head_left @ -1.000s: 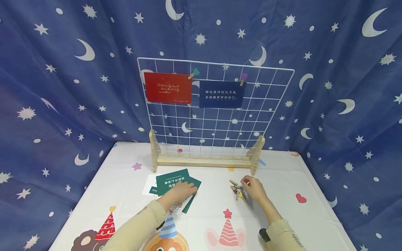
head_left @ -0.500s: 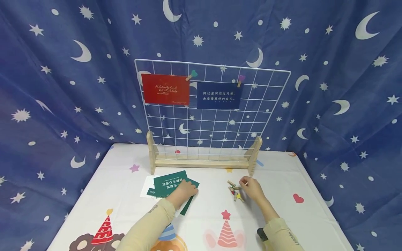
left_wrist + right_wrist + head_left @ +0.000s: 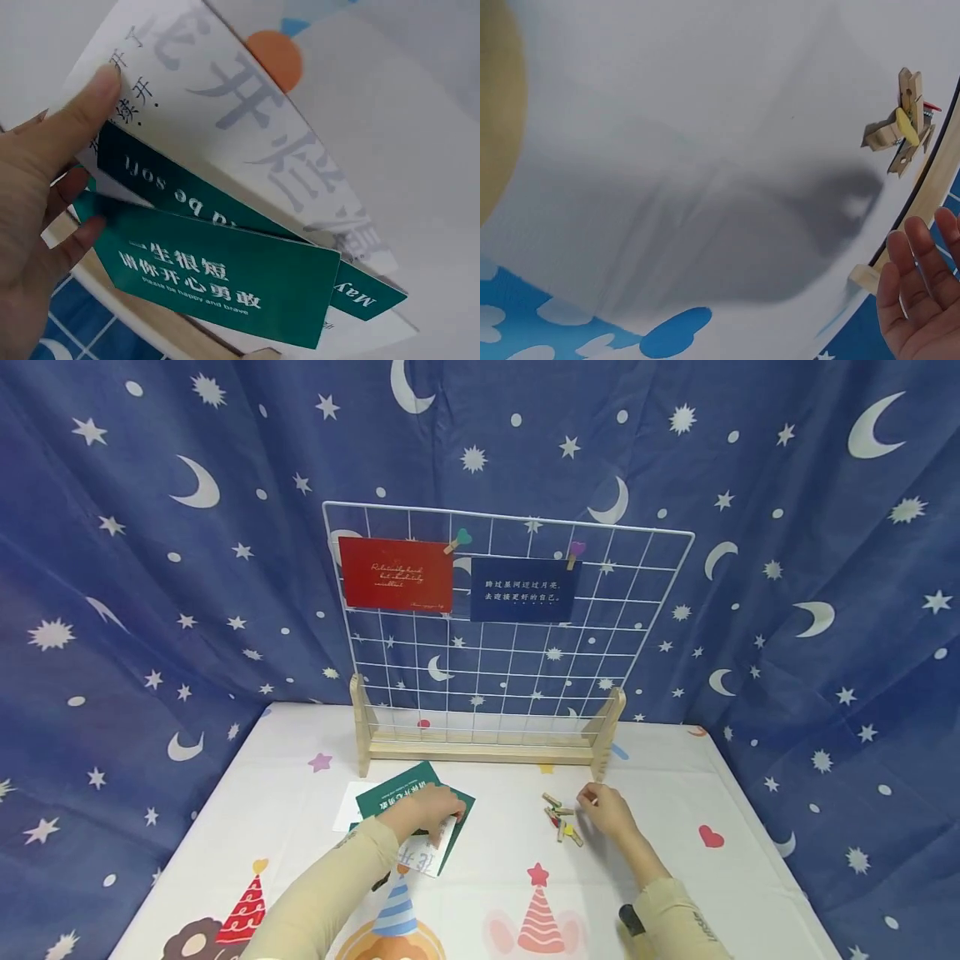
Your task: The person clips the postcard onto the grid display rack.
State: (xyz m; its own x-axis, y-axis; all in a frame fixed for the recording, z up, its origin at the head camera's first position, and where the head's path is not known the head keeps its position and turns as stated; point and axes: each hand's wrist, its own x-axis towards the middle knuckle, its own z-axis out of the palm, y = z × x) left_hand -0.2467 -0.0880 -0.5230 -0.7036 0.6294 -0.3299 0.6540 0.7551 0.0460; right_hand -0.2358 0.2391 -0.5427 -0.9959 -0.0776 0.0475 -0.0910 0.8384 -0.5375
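My left hand (image 3: 422, 811) holds a fanned stack of cards just above the table. In the left wrist view the thumb of the left hand (image 3: 37, 210) presses on a white card (image 3: 225, 127), and the fingers curl under two green cards (image 3: 225, 277). In the head view the top green card (image 3: 397, 792) and the white card (image 3: 422, 859) stick out around the hand. My right hand (image 3: 606, 811) rests to the right of a small heap of wooden clothespins (image 3: 561, 819). The right hand (image 3: 922, 292) shows straight fingers with nothing in them, apart from the clothespins (image 3: 904, 131).
A white wire grid (image 3: 510, 643) stands in a wooden base (image 3: 480, 747) at the back of the table. A red card (image 3: 395, 575) and a dark blue card (image 3: 522, 589) hang clipped to its top row. A printed cloth (image 3: 675, 877) covers the table.
My left hand has pulled the cards up off the table and fanned them, so the white card now shows below the hand. The right hand has barely moved beside the clothespins.
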